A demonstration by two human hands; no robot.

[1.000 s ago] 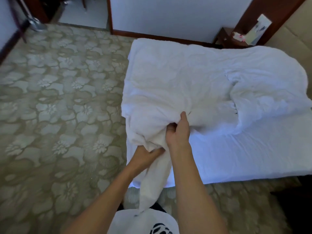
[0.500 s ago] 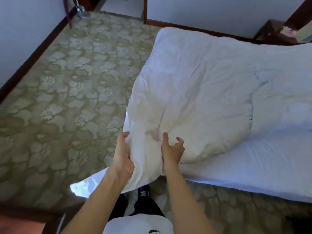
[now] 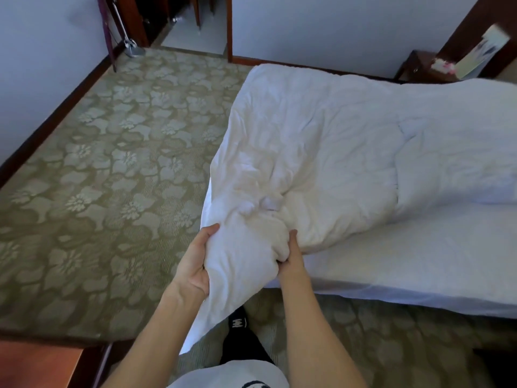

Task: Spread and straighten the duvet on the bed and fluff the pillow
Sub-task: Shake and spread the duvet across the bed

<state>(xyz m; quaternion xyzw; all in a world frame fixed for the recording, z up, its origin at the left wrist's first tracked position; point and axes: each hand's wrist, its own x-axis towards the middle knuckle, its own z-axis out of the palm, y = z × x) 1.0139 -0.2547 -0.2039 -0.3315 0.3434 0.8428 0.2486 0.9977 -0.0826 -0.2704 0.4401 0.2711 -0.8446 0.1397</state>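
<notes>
A white, rumpled duvet (image 3: 321,152) lies bunched across the far half of the bed, its near corner pulled off the foot end toward me. My left hand (image 3: 195,264) grips the left side of that corner, and my right hand (image 3: 291,256) clutches its right side, fingers dug into the cloth. A flap of the cover hangs down between my arms. The white sheet of the bed (image 3: 419,261) shows bare on the near right. I cannot pick out a pillow; a thicker white fold lies at the far right.
Green floral carpet (image 3: 112,177) covers the floor to the left of the bed. A dark wooden nightstand (image 3: 419,67) with small items stands at the back right by the wall. A doorway (image 3: 195,26) opens at the back. A wooden edge (image 3: 42,365) sits at the lower left.
My hands have regripped the duvet corner, now one on each side of it, and drawn it nearer and off the foot of the bed. The view has swung left.
</notes>
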